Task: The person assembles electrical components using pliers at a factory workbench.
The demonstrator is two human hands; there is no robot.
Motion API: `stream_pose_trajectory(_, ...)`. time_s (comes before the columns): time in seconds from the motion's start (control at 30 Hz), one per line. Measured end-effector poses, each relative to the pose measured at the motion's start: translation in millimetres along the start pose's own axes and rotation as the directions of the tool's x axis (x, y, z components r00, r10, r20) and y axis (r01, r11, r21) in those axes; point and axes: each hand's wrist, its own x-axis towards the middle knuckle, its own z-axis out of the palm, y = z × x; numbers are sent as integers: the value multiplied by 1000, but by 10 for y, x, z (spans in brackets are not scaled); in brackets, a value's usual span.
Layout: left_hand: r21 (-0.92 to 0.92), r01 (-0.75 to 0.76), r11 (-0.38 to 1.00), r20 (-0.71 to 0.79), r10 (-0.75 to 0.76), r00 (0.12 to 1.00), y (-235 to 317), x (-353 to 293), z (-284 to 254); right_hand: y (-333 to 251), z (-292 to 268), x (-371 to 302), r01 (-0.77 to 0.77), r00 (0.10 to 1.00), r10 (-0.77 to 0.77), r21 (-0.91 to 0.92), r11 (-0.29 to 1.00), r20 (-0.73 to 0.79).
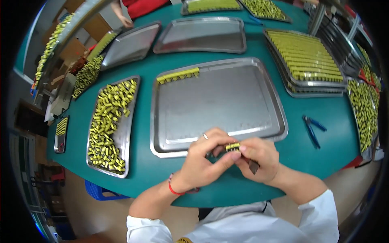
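Observation:
In front of my chest, over the near edge of a large metal tray (214,105), both hands meet at a small yellow-and-black component (232,147) with thin metal pins. My left hand (206,158) pinches it between thumb and fingers. My right hand (259,158) is closed, its thumb and fingertips at the component's right end. A dark, flat-ended tool (254,166) sticks out below the right palm; its other end is hidden. At the tray's far left corner lies a short row of yellow components (178,75).
Left stands a tray of loose yellow components (106,125). Blue-handled pliers (312,128) lie to the right, near stacked trays of lined-up components (304,56). Bare metal trays (202,35) sit farther back. A co-worker's hand (126,22) shows at the far left.

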Motion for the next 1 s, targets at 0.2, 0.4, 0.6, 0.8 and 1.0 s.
stream_pose_trajectory(0.2, -54, 127, 990, -34, -129, 991, -73, -94, 30, -75, 19, -29, -91, 996, 91, -23, 996, -4)
stream_pose_trajectory(0.4, -10, -10, 1000, -105, 9, 994, -231, -62, 50, -75, -82, 95, -61, 995, 73, -158, 986, 73)
stream_pose_trajectory(0.6, 471, -4, 882, -15, 13, 1000, -227, 34, -89, 220, -191, 426, -546, 837, 535, 118, 829, 112)
stream_pose_trajectory(0.8, 612, -87, 786, 143, -2, 990, -285, -10, -55, 941, 41, 923, -482, 731, 602, -380, 789, 322)
stream_pose_trajectory(1.0, 602, -103, 792, 147, 16, 989, -325, -43, -61, 1461, 562, 1238, -361, 666, 673, -650, 669, 322)
